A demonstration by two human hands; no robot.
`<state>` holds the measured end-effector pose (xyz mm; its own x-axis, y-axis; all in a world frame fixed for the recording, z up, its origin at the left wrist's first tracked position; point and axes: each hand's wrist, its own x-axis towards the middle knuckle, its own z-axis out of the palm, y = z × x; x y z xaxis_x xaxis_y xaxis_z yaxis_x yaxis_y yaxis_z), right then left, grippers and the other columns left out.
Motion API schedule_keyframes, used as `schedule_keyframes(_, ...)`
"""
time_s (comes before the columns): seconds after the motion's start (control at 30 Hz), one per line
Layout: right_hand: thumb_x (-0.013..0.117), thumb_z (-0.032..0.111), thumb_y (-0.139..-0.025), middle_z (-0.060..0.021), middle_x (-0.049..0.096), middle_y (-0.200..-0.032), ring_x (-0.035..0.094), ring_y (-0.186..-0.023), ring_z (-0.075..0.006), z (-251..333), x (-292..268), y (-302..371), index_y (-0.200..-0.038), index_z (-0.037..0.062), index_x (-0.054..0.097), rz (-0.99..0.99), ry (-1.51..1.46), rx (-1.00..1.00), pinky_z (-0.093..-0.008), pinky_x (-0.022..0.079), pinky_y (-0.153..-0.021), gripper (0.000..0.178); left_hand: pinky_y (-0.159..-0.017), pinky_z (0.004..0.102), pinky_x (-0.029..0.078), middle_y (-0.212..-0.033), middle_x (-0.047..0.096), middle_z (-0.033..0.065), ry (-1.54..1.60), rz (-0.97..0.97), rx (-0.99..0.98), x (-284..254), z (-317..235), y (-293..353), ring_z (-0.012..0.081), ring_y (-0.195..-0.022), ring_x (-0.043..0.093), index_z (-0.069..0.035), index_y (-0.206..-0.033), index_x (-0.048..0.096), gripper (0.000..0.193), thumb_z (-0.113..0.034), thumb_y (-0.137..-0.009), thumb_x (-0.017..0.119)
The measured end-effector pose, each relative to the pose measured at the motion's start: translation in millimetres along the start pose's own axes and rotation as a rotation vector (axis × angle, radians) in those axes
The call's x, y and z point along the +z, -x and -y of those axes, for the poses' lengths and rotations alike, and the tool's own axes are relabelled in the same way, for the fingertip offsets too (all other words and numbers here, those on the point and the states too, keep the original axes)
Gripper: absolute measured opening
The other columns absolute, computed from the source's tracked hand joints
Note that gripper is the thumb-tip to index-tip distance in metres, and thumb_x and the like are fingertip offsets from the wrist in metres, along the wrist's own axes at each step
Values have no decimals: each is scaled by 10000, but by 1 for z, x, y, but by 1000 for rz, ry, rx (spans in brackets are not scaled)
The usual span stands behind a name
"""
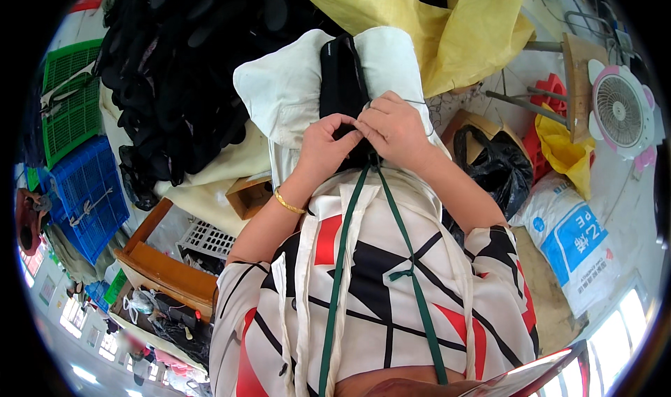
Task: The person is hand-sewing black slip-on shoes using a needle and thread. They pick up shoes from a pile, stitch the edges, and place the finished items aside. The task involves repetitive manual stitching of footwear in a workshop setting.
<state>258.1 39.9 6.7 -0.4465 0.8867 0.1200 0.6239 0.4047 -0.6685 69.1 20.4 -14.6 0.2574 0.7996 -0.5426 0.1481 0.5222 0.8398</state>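
Observation:
A long, narrow black fabric piece [340, 75] lies lengthwise over the white cloth [276, 89] on my lap. My left hand [323, 142] is closed at the near part of the black piece, thumb and forefinger pinched. Right beside it, my right hand [393, 126] pinches at the same spot, so the fingertips of both hands meet. Whatever sits between them is too small to make out. Below the hands, a dark green cord [344, 254] runs down over my patterned top.
A big heap of black fabric pieces [168, 68] lies at the far left. Yellow sheeting [482, 33] spreads at the far right. Green [73, 96] and blue [87, 194] crates stand left, near a wooden drawer [168, 264]. Rightward are a black plastic bag [493, 166], a white sack [570, 236] and a fan [621, 103].

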Motion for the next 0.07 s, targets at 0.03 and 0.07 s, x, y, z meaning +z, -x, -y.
schedule_keyframes(0.03,730,216,-814,-60,645,-886,611,-861,-301,4,3,-1,-896,94,685,-75,-19,-42,-364,520,-726,153,-551,230,463,-734,656,-1,-25,-19,21,0,4,1,62,-596,563,-41,-967,696,179,-161,-848,755)
schedule_keyframes(0.07,733,225,-810,-59,651,-897,612,-865,-310,10,5,-3,-896,98,685,-151,-38,-83,-368,520,-728,161,-551,230,463,-734,656,-1,-28,-23,19,0,5,3,62,-596,563,-41,-967,696,179,-161,-848,755)
